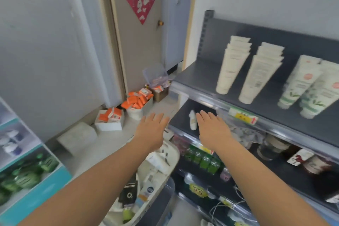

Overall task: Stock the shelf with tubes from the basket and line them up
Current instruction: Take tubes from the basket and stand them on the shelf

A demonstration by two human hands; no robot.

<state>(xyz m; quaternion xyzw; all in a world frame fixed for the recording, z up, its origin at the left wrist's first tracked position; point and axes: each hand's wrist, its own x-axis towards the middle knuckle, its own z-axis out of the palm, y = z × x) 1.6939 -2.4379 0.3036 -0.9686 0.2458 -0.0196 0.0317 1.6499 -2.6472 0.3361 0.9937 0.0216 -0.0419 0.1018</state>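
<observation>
Head view, grey shelf (198, 77), perhaps beige door (141, 47)

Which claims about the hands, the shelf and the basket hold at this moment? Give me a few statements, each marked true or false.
1. The left hand and right hand are empty, with fingers straight. True.
2. The top shelf holds no tubes. False: cream tubes stand there in two rows, with leaf-printed tubes to their right.
3. A small white tube rests on the second shelf, just beside the right hand's fingertips. True.
4. The basket is empty. False: it holds tubes and packs, under the left forearm.
</observation>
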